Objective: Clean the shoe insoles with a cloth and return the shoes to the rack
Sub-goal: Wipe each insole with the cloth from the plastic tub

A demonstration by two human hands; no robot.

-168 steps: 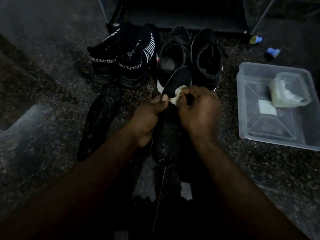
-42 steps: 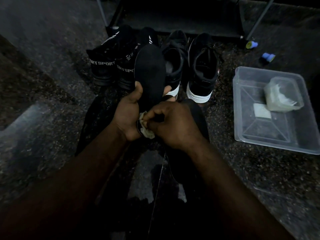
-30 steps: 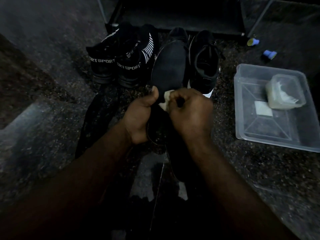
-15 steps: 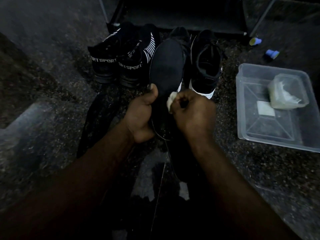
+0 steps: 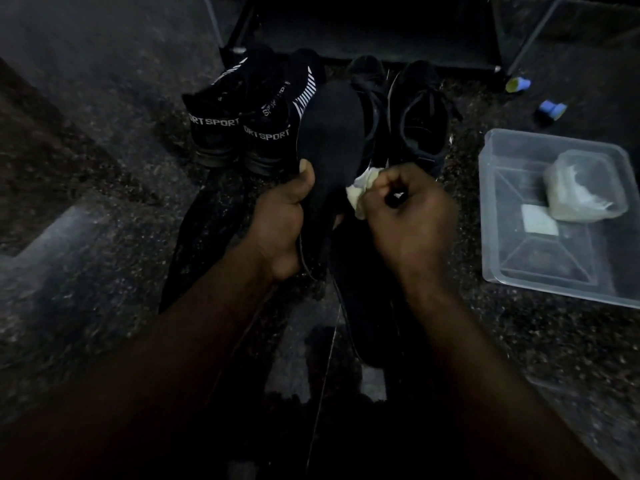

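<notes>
My left hand grips a black insole at its lower part, thumb on its face, holding it upright over the floor. My right hand holds a small crumpled white cloth against the insole's right edge. Behind stand a black pair of shoes marked SPORT and a second black pair, in front of the dark shoe rack. Another black insole lies flat on the floor at the left. A further dark insole lies below my hands.
A clear plastic tray sits on the floor at the right and holds a small clear tub and a white square. Two small blue objects lie beyond it. The floor is dark speckled stone, dimly lit.
Over the last seconds the cloth has slid along the insole, up from its lower part to its right edge. My left hand keeps the insole upright, shifting it slightly.
</notes>
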